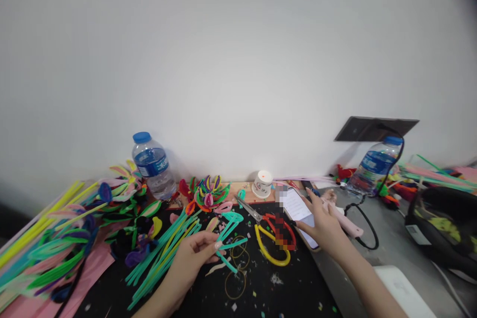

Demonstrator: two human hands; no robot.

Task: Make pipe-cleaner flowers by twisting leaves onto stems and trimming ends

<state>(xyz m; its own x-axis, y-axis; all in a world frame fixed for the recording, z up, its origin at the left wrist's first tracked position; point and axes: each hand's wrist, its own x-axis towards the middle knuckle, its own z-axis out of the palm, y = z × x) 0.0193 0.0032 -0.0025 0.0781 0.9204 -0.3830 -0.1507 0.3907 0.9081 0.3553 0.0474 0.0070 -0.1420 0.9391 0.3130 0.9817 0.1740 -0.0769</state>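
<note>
Fingers (208,247) of my left hand (194,256) are pinched shut on a teal pipe cleaner (228,244), bent into a loop and prongs, held just above the black mat (298,288) near its middle. From here I judge it very light, soft and fuzzy outside with a thin wire core, so it bends wherever it is pressed and keeps the bend. I would hold it at the twisted junction where the strands meet, not out on a loose end. My right hand (323,226) lies open, fingers spread flat on a phone (298,208) at the mat's right edge, gripping nothing.

Just beside the pipe cleaner lie loose teal and yellow stems (164,253), a few rubber bands (236,268) and yellow-and-red scissors (272,238). Behind them sits a finished flower (208,193) in mixed colours, a small white cup (263,184) and a water bottle (153,165). More stems are heaped at the far left (55,238).

Coloured scraps litter the mat. To the right is a grey tabletop (383,238) with a black cable (363,218), a second bottle (374,165) and a dark bag (443,228). A plain white wall (238,59) stands behind.
</note>
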